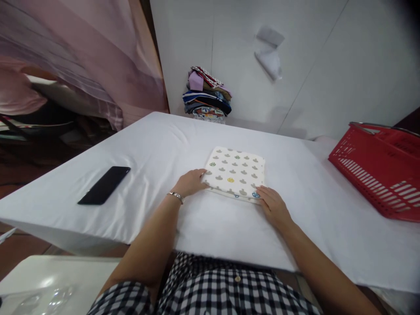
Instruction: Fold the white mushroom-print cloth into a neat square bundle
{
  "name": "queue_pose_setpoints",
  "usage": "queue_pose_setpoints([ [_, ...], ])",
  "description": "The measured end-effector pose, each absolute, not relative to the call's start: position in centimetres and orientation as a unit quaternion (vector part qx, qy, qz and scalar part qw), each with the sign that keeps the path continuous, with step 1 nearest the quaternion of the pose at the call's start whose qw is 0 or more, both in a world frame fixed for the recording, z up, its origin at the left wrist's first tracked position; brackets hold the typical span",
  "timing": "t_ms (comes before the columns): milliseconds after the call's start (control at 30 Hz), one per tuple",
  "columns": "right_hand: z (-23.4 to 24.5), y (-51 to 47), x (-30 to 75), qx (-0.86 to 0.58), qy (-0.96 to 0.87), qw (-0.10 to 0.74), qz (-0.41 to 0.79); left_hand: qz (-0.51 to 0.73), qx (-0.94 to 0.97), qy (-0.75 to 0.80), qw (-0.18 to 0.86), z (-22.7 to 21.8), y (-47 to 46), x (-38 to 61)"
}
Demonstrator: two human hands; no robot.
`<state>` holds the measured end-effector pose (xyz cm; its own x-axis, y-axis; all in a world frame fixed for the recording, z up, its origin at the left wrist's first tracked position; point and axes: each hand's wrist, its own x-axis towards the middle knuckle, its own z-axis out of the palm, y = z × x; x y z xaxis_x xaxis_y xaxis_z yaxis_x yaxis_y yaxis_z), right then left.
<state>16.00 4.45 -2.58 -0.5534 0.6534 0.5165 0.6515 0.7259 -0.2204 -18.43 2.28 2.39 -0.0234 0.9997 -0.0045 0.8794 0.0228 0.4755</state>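
A folded white cloth (234, 171) printed with grey, green, yellow and blue mushroom shapes lies flat in front of me. My left hand (190, 183), with a bracelet at the wrist, grips its near left edge, fingers and thumb at the border. At the near right corner, my right hand (274, 206) holds the cloth with its fingers over the edge. Part of each hand's grip is hidden under or behind the cloth. The folds are stacked in a neat, roughly square shape.
A white-covered table (147, 153) carries a black phone (104, 185) on the left and a red plastic basket (382, 168) on the right. Behind its far edge rises a stack of folded clothes (208, 94). A pink curtain (108, 52) hangs at left; a white chair (59, 280) stands near me.
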Motion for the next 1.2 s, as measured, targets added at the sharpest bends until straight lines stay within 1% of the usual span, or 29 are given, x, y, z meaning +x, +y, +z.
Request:
queue_pose_setpoints([
  [200,-2.5,4.3,16.0,-0.385,-0.884,0.264,-0.021,0.167,0.673,0.705,0.150,3.2,2.1,-18.8],
  [300,-2.4,4.1,15.8,-0.384,-0.890,0.243,-0.023,0.144,0.660,0.718,0.167,3.5,2.1,-19.0],
  [467,-2.6,3.7,15.6,-0.362,-0.897,0.252,-0.029,0.150,0.652,0.717,0.196,3.6,2.0,-19.7],
  [567,-2.6,3.5,15.7,-0.358,-0.898,0.255,-0.030,0.166,0.668,0.689,0.229,3.5,2.1,-20.4],
  [633,-2.5,3.3,15.7,-0.360,-0.897,0.255,-0.026,0.207,0.681,0.664,0.228,3.3,2.2,-20.4],
  [700,-2.2,3.0,15.6,-0.363,-0.897,0.251,-0.017,0.269,0.693,0.640,0.195,2.9,2.3,-19.5],
  [800,-1.3,2.9,15.3,-0.385,-0.891,0.240,0.026,0.325,0.728,0.595,0.098,2.0,2.3,-16.6],
  [900,0.0,4.3,14.8,-0.449,-0.846,0.272,0.093,0.264,0.796,0.544,0.014,1.0,2.2,-13.4],
  [1000,1.1,7.2,14.3,-0.539,-0.769,0.317,0.132,0.204,0.833,0.514,-0.030,0.2,2.1,-12.0],
  [1067,1.5,9.2,14.1,-0.597,-0.728,0.306,0.142,0.190,0.837,0.512,-0.047,-0.1,2.1,-12.0],
  [1200,1.4,11.5,13.7,-0.668,-0.685,0.231,0.178,0.174,0.839,0.510,-0.070,-0.3,2.2,-12.5],
])
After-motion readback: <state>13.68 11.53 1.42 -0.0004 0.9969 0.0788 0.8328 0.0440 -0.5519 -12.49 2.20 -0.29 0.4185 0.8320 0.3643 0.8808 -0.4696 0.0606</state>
